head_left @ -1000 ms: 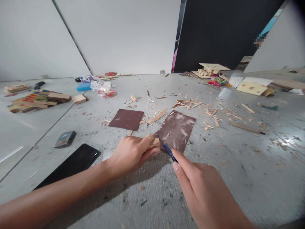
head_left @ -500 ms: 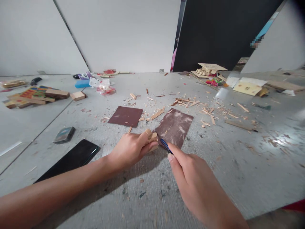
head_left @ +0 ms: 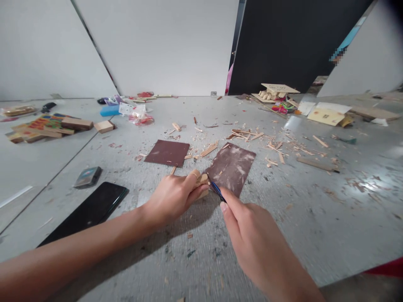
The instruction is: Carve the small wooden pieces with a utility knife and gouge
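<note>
My left hand [head_left: 174, 191] is closed around a small pale piece of wood [head_left: 203, 180], most of it hidden by the fingers. In my right hand [head_left: 248, 226] is a slim dark-blue craft knife [head_left: 217, 189], its tip at the right end of the wood. The knife's grip is partly covered by my fingers. Just beyond the hands lie two brown sandpaper sheets: a plain sandpaper sheet [head_left: 168, 152] on the left, and a dusty sandpaper sheet [head_left: 233, 167] on the right, next to the knife.
A black phone [head_left: 86, 212] lies by my left forearm, with a small box [head_left: 88, 177] behind it. Wood blocks [head_left: 77, 123] sit at the far left. Wood shavings [head_left: 248, 135] litter the table beyond the sandpaper. Cardboard pieces [head_left: 329, 114] lie at the back right.
Both hands keep their grip, and the knife tip stays at the wood's end with only a very slight shift. The view has moved a little.
</note>
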Tool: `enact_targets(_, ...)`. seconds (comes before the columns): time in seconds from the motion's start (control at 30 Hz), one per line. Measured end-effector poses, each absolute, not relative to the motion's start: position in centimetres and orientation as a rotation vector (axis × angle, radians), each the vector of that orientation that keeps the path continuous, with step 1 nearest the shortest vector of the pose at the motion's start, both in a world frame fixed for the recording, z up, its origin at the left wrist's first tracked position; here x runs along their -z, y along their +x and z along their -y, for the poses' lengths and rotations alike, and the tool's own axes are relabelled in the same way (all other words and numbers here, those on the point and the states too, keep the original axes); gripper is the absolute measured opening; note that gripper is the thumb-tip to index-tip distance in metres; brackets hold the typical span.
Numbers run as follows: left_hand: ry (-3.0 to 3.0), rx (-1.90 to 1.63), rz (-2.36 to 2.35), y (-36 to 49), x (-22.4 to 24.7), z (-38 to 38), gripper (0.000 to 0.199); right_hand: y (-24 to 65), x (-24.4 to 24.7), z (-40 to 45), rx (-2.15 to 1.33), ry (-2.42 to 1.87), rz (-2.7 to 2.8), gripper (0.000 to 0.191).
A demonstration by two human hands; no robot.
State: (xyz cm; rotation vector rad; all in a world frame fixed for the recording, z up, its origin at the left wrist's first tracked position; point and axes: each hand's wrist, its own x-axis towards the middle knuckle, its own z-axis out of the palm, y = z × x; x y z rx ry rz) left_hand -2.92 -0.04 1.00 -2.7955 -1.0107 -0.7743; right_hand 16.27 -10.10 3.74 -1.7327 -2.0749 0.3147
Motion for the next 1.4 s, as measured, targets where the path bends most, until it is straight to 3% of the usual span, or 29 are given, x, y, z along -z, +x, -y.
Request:
enact_targets(0.9, -2.848, 0.851, 0.957, -2.8, -0.5, -0.2, 0.038, 16.0, -3.7, 9.7, -0.452, -1.798, 2.005, 0.051)
enact_targets(1.4, -2.805, 0.740, 1.105, -2.6, -1.0, 0.3, 0.037, 15.5, -3.1, 9.2, -0.165, -1.742, 2.099, 0.048)
